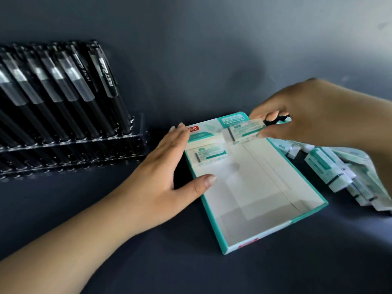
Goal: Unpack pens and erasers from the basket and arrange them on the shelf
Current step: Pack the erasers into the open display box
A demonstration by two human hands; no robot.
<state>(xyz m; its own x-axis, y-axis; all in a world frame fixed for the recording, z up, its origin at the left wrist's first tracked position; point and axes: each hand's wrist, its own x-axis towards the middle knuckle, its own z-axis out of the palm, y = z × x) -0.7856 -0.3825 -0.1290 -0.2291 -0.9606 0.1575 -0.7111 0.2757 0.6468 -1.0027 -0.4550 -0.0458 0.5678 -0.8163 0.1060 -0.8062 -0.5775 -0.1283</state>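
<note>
A shallow teal-and-white cardboard box (267,209) lies open on the dark shelf surface. One wrapped white-and-teal eraser (212,154) lies in its far left corner. My right hand (314,111) pinches a second wrapped eraser (246,130) over the box's far end, beside the first. My left hand (167,177) rests flat against the box's left wall, thumb on the rim, holding nothing. A loose pile of wrapped erasers (339,172) lies to the right of the box.
Several black pens (70,90) lean in a clear acrylic rack (84,143) at the left, close to the box. The dark back wall (212,49) rises just behind. The basket is out of view.
</note>
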